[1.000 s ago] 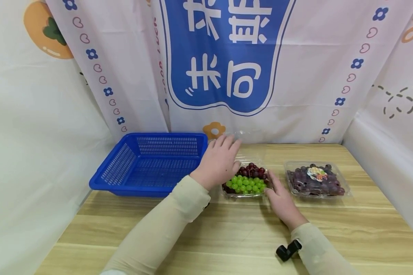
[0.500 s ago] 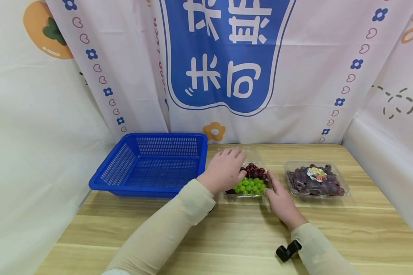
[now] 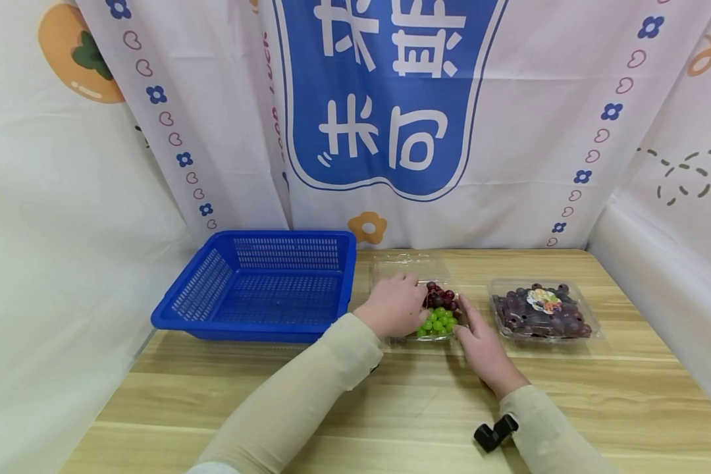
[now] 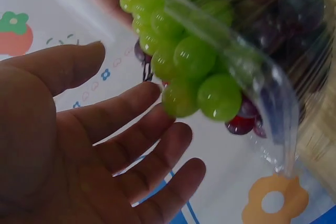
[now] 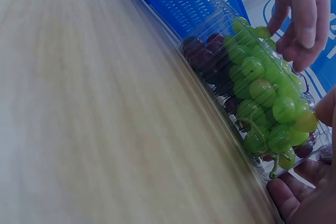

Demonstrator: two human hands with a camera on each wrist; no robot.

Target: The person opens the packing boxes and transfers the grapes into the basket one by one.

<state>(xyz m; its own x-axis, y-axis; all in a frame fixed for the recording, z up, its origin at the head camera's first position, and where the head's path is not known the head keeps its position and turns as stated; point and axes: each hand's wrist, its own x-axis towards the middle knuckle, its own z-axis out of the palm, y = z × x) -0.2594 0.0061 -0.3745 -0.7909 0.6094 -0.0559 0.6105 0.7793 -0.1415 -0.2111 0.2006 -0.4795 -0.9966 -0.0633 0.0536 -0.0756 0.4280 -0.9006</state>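
An open clear plastic box [image 3: 411, 339] holds a bunch of green grapes [image 3: 438, 322] with dark red grapes [image 3: 440, 296] behind and under it. My left hand [image 3: 394, 306] reaches over the box's left part and hides some of the fruit. In the left wrist view, its fingers [image 4: 178, 142] are spread at the green grapes, fingertips near or touching them, with nothing in the palm. At the box's right end my right hand [image 3: 482, 342] holds the side between thumb and fingers. The clear lid [image 3: 411, 265] lies folded back behind the box.
A blue perforated basket [image 3: 255, 330] stands left of the box. To the right sits a closed clear box of dark grapes [image 3: 545, 316] with a round label. A printed curtain [image 3: 509, 210] hangs along the table's back edge.
The raised lid has tipped back flat onto the table. My left hand has left it, moving right and nearer, over the green grapes. My right hand has stayed at the box's end.
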